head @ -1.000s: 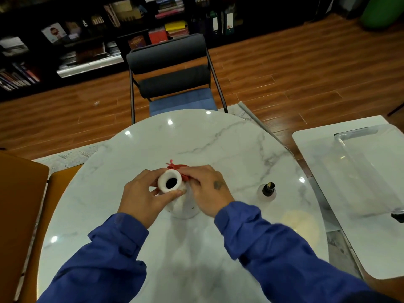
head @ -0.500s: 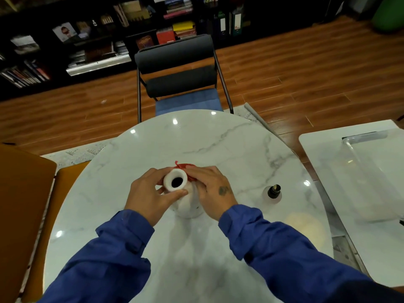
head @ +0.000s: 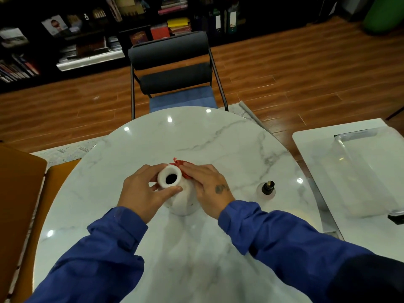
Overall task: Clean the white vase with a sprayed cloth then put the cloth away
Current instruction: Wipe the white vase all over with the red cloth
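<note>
Round marble bench (head: 218, 138), wood floor (head: 284, 79), bookshelves (head: 87, 40) behind.
White vase (head: 181, 202) upright, mouth up; left hand (head: 142, 191) grips the neck, right hand (head: 211, 185) presses red cloth (head: 182, 164) on it, fingers flat.

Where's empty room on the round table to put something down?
Bare: the far table, between vase and chair, and its left side beyond the left hand. Crowded: the middle, where right hand, red cloth and vase meet, and near the bottle.

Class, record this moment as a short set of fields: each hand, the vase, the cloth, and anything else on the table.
Left hand: grips the white vase at its neck
Right hand: presses the red cloth against the vase's side
Vase: upright on the marble table
Also on table: small dark-capped bottle, right of the vase
</note>
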`<state>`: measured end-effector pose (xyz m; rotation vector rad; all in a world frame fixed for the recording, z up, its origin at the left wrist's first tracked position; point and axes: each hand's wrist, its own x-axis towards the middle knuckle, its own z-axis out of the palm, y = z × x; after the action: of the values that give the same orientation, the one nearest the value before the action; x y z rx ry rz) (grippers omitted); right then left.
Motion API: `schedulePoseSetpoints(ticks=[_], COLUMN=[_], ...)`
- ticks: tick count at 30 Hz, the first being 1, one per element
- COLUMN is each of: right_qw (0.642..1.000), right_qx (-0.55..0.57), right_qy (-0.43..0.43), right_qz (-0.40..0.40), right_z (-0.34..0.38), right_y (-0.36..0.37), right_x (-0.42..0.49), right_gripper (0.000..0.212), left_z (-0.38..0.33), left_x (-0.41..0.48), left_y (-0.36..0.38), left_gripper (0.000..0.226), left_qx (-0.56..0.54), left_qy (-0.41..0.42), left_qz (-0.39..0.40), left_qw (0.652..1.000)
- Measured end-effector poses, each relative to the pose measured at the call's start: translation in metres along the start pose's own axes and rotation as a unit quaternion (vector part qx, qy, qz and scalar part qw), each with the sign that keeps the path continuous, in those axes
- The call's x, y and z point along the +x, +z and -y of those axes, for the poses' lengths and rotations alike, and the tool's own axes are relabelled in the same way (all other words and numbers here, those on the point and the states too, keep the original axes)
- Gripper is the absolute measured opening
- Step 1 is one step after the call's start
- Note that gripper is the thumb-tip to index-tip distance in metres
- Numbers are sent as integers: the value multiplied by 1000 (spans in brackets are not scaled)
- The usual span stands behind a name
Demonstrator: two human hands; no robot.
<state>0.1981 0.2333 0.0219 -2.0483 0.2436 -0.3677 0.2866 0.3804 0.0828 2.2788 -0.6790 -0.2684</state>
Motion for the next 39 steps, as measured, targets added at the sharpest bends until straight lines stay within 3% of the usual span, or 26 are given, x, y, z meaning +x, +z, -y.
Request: schedulePoseSetpoints(ticks=[5, 10, 14, 17, 19, 21, 23, 26, 28, 32, 35, 39], right_qw=[995, 998, 986, 996, 995, 996, 986, 984, 985, 998, 998, 985], right_qx=[-46, 53, 136, 25, 7, 37, 142, 124, 123, -3, 21, 121], right_qy=[-78, 22, 93, 11, -17, 2, 79, 126, 117, 15, 31, 125], right_qz=[-29, 9, -24, -81, -96, -80, -35, 12, 18, -60, -55, 21], right_z=[-35, -5, 9, 0, -9, -4, 5, 13, 17, 2, -3, 13], right_y=[-5, -4, 0, 9, 11, 5, -4, -8, -5, 5, 1, -10], right_x=[-27, 8, 2, -33, -41, -30, -6, 16, 3, -36, -27, 11], right_gripper=[40, 35, 32, 36, 39, 36, 31, 33, 32, 38, 37, 33], left_z=[0, 1, -1, 0, 1, 1, 1, 0, -1, 0, 1, -1], left_x=[0, 1, 0, 0, 0, 0, 1, 0, 0, 0, 0, -1], left_y=[0, -1, -1, 0, 0, 0, 1, 0, 0, 1, 1, 1], left_gripper=[49, 51, 50, 51, 51, 52, 52, 51, 51, 52, 52, 51], left_qx=[-5, -5, -8, -10, -13, -17, -14, -8, -7, -17, -19, -10], left_qy=[2, -1, -3, -5, -5, -8, -7, -6, -5, -9, -12, -9], left_qz=[4, 5, 2, -1, -1, -1, -1, -1, 1, -4, -2, -3], left_qw=[1000, 1000, 1000, 1000, 1000, 1000, 1000, 1000, 1000, 1000, 1000, 1000])
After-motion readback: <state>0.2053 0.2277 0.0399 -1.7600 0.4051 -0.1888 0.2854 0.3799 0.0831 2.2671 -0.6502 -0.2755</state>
